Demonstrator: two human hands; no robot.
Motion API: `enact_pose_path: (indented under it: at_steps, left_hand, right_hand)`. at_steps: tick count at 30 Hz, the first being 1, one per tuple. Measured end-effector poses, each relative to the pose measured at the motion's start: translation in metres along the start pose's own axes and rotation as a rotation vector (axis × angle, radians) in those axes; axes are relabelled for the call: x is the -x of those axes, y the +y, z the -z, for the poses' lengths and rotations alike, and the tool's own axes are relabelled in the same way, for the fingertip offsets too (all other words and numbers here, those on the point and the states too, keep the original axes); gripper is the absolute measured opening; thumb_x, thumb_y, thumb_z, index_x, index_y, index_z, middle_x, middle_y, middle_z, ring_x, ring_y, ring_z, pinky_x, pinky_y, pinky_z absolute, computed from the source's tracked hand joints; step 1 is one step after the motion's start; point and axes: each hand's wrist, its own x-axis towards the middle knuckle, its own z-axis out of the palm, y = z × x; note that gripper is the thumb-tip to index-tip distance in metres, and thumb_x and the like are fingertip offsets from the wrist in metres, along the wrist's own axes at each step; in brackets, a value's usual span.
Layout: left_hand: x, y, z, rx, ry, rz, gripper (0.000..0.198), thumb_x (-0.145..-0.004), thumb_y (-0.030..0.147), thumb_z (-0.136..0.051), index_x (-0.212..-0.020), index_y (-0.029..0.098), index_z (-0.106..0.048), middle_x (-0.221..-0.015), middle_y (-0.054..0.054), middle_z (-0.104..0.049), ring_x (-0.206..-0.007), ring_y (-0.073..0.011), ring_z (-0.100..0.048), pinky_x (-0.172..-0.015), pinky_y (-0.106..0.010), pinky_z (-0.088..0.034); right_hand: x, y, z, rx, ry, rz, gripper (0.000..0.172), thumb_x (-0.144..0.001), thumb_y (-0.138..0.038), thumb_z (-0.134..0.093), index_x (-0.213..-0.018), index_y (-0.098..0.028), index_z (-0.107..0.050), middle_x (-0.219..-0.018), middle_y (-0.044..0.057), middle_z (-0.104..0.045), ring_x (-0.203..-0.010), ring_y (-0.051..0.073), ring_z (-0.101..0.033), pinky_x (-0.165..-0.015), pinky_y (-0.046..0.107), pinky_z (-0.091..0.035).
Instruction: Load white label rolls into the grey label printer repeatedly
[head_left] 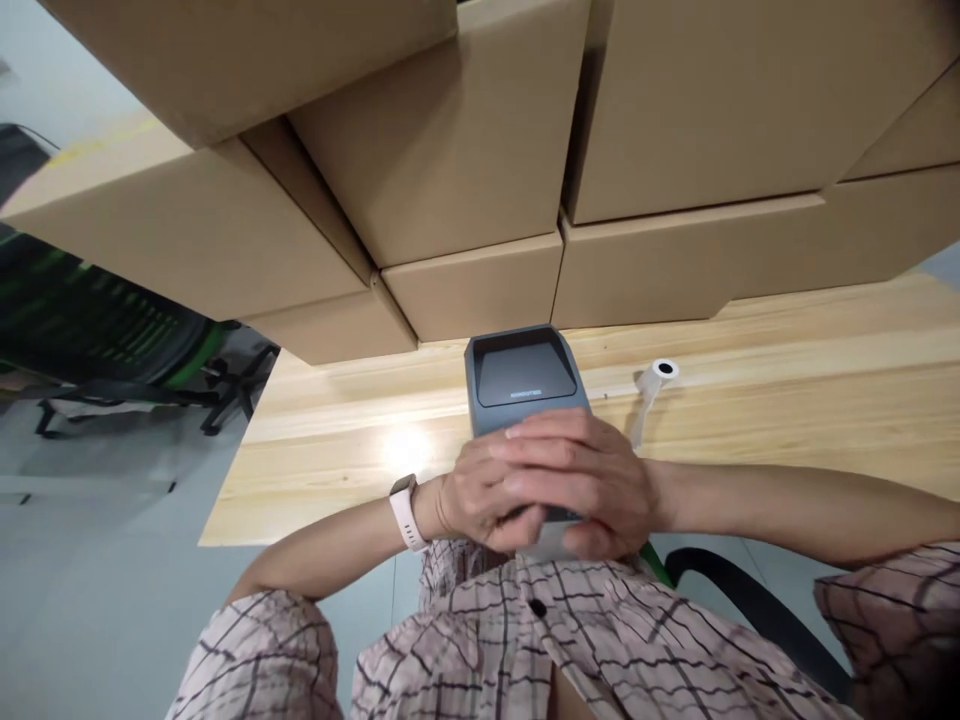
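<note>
A grey label printer (523,375) with a dark window in its lid stands at the near edge of the table. Both hands rest over its front half. My left hand (480,492) is curled against the printer's left side. Across it lies my right hand (592,480), its fingers overlapping the left ones and its thumb bent down at the front. Between the thumbs shows a pale, whitish piece (551,543); whether it is paper or part of the printer I cannot tell. The fingers hide most of the printer's front.
To the right of the printer stands a small white paper roll (663,372) with a loose strip trailing toward me. Large cardboard boxes (472,290) are stacked along the back of the wooden table (322,450). A dark office chair (112,330) with green parts stands at the left.
</note>
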Motion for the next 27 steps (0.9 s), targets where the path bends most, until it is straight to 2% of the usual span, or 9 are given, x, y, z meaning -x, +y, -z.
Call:
enact_pose_path:
  at_steps: [3,6,8,10,12,14,18,22,27]
  left_hand:
    - [0.004,0.011,0.003,-0.117,0.135,-0.04,0.027,-0.108,0.032,-0.049,-0.12,0.025,-0.071,-0.11,-0.008,-0.079,-0.111,-0.0241,-0.076,-0.11,-0.047,-0.061]
    - [0.033,0.026,-0.02,-0.163,0.275,0.217,0.043,-0.108,0.042,-0.055,-0.146,0.025,-0.063,-0.155,-0.015,-0.064,-0.153,-0.0355,-0.055,-0.129,-0.062,-0.042]
    - [0.057,0.037,-0.039,-0.051,0.446,0.431,0.06,-0.108,0.051,-0.057,-0.163,0.028,-0.049,-0.174,-0.015,-0.046,-0.161,-0.0356,-0.046,-0.128,-0.056,-0.045]
    - [0.076,0.049,-0.048,0.075,0.643,0.587,0.057,-0.108,0.055,-0.058,-0.159,0.029,-0.055,-0.164,-0.015,-0.057,-0.143,-0.0298,-0.064,-0.111,-0.044,-0.059]
    - [0.088,0.058,-0.043,0.138,0.712,0.653,0.04,-0.107,0.056,-0.06,-0.123,0.024,-0.077,-0.119,-0.011,-0.08,-0.1,-0.0215,-0.077,-0.083,-0.033,-0.063]
    - [0.09,0.066,-0.029,0.228,0.551,0.791,0.052,-0.106,0.062,-0.06,-0.083,0.019,-0.078,-0.076,-0.005,-0.075,-0.068,-0.0162,-0.07,-0.065,-0.028,-0.057]
    - [0.075,0.076,-0.01,0.711,0.002,1.207,0.06,-0.091,0.074,-0.075,-0.075,0.016,-0.079,-0.061,-0.003,-0.071,-0.053,-0.0131,-0.063,-0.054,-0.025,-0.052]
    - [0.058,0.081,-0.018,0.977,-0.065,1.262,0.057,-0.075,0.072,-0.09,-0.073,0.016,-0.08,-0.07,-0.004,-0.077,-0.057,-0.0118,-0.065,-0.057,-0.026,-0.057]
    - [0.057,0.083,-0.017,0.951,-0.09,1.105,0.055,-0.084,0.07,-0.085,-0.072,0.016,-0.08,-0.068,-0.005,-0.077,-0.058,-0.0131,-0.064,-0.056,-0.026,-0.055]
  right_hand:
    - [0.013,0.0,0.0,0.016,0.168,-0.192,0.04,-0.114,-0.039,-0.041,-0.141,-0.024,-0.066,-0.122,0.008,-0.083,-0.117,0.024,-0.077,-0.099,0.044,-0.064]
    - [0.036,-0.003,-0.002,0.062,0.279,-0.403,0.038,-0.115,-0.039,-0.04,-0.13,-0.029,-0.073,-0.124,0.007,-0.083,-0.116,0.027,-0.077,-0.101,0.049,-0.06]
    - [0.052,-0.008,-0.004,0.053,0.231,-0.487,0.043,-0.116,-0.043,-0.036,-0.124,-0.029,-0.076,-0.127,0.007,-0.083,-0.118,0.027,-0.077,-0.106,0.052,-0.057]
    - [0.063,-0.012,-0.004,0.045,0.152,-0.507,0.047,-0.117,-0.048,-0.035,-0.125,-0.029,-0.077,-0.13,0.007,-0.082,-0.12,0.028,-0.076,-0.113,0.054,-0.053]
    - [0.068,-0.015,-0.004,0.053,0.106,-0.504,0.05,-0.117,-0.053,-0.034,-0.127,-0.03,-0.077,-0.132,0.007,-0.082,-0.121,0.028,-0.076,-0.118,0.056,-0.049]
    - [0.069,-0.016,-0.004,0.059,0.088,-0.509,0.052,-0.116,-0.057,-0.033,-0.128,-0.031,-0.077,-0.133,0.006,-0.081,-0.122,0.027,-0.076,-0.12,0.056,-0.047]
    - [0.068,-0.016,-0.007,0.072,0.112,-0.533,0.052,-0.115,-0.059,-0.034,-0.13,-0.034,-0.077,-0.132,0.003,-0.082,-0.119,0.028,-0.077,-0.121,0.058,-0.046]
    - [0.068,-0.017,-0.009,0.084,0.132,-0.541,0.047,-0.115,-0.057,-0.039,-0.128,-0.033,-0.077,-0.131,0.002,-0.082,-0.119,0.028,-0.077,-0.12,0.056,-0.047]
    - [0.07,-0.015,-0.005,0.106,0.08,-0.508,0.05,-0.115,-0.058,-0.038,-0.117,-0.034,-0.082,-0.133,0.002,-0.082,-0.12,0.028,-0.076,-0.119,0.056,-0.048]
